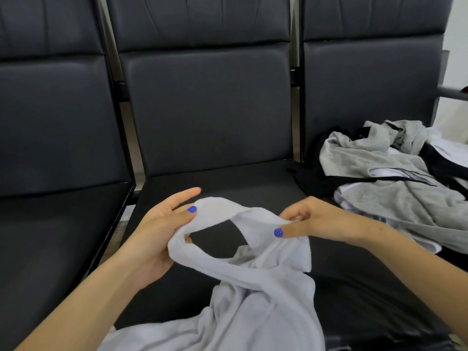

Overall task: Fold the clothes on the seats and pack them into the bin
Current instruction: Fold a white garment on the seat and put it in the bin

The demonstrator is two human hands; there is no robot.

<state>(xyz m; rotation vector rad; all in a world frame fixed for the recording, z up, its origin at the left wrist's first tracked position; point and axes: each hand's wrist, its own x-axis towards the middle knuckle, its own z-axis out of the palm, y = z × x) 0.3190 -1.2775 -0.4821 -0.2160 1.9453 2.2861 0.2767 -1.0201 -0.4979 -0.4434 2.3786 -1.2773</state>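
Observation:
A white garment (253,295) hangs between my hands above the middle seat (228,183), its neck opening held wide. My left hand (162,231) grips the left side of the collar with thumb on top, fingers partly spread. My right hand (311,219) pinches the right side of the collar. The rest of the garment droops toward the bottom of the view. A heap of grey, white and black clothes (390,181) lies on the right seat. No bin is in view.
Three dark padded seats stand in a row with tall backs. The left seat (50,236) holds nothing. A metal armrest (453,93) sticks out at the far right. Narrow gaps separate the seats.

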